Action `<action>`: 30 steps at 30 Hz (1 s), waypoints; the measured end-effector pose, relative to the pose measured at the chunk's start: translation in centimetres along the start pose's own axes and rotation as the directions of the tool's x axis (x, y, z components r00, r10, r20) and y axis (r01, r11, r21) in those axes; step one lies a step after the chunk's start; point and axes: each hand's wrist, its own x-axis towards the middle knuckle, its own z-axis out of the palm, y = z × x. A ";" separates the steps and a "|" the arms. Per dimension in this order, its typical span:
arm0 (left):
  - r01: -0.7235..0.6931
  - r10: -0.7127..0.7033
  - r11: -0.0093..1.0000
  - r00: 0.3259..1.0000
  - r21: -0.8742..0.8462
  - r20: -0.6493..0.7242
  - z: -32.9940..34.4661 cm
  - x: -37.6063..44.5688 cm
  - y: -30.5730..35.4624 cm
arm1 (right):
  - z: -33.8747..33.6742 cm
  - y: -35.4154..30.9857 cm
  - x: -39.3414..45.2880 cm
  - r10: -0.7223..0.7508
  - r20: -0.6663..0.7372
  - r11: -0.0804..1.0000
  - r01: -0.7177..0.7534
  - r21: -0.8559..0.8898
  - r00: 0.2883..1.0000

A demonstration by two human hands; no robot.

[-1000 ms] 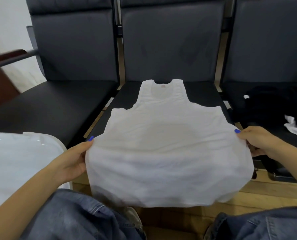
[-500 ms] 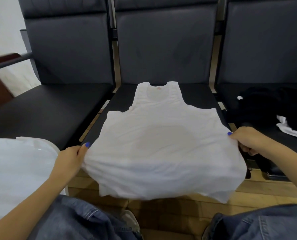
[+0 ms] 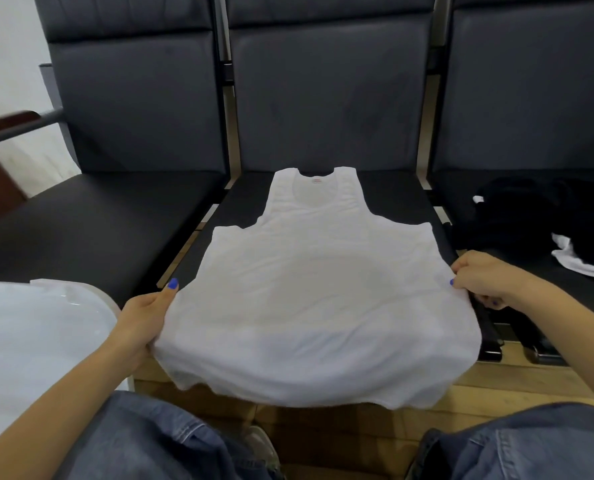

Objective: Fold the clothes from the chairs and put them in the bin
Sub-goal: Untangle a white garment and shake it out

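White tank top (image 3: pixel 309 289) lay spread on middle chair seat (image 3: pixel 403 192), hem overhanging. Left hand (image 3: pixel 146 315) and right hand (image 3: pixel 479 278) each had a pinching grip on a side edge, likely tensioning it flat for folding.

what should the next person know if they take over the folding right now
Left hand: grips the left side edge of the white sleeveless cotton vest.
Right hand: grips its right side edge.
Vest: front up, neck end flat on the middle black padded chair seat, hem hanging over the seat's front edge. Not yet folded.
Left to do: fold the vest, then the dark clothes pile and white garment on the right seat.
White plastic bin: lower left, beside the left knee.
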 end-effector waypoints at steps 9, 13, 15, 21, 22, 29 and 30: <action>0.045 -0.047 0.999 0.992 0.019 0.117 0.2 -0.1 0.8 | 1.9 -0.5 1.7 -0.164 -0.215 0.986 0.169 0.008 0.963; 0.040 -0.037 0.997 0.998 -0.067 0.045 -0.4 0.6 0.4 | 1.7 -0.4 2.5 -0.124 -0.256 0.990 0.136 0.032 0.959; 0.017 -0.017 0.998 1.000 -0.062 0.002 -0.6 0.8 0.1 | 1.6 -0.3 2.6 -0.096 -0.231 0.990 0.117 0.077 0.968; -0.260 0.308 0.884 0.949 0.389 -0.067 0.0 1.2 -0.2 | 1.4 -0.4 2.3 -0.104 -0.149 0.958 0.139 0.251 0.983; -0.269 0.331 0.867 0.940 0.419 -0.080 0.0 1.6 -0.1 | 1.3 -0.3 2.4 -0.105 -0.168 0.959 0.145 0.245 0.980; -0.404 0.557 0.543 0.829 0.737 0.044 2.2 3.4 2.1 | 2.6 -2.0 0.7 -0.256 -0.372 0.953 0.168 -0.254 0.892; -0.479 0.593 0.483 0.795 0.733 0.129 3.2 3.3 2.5 | 3.4 -2.5 0.6 -0.314 -0.427 0.929 0.182 -0.322 0.848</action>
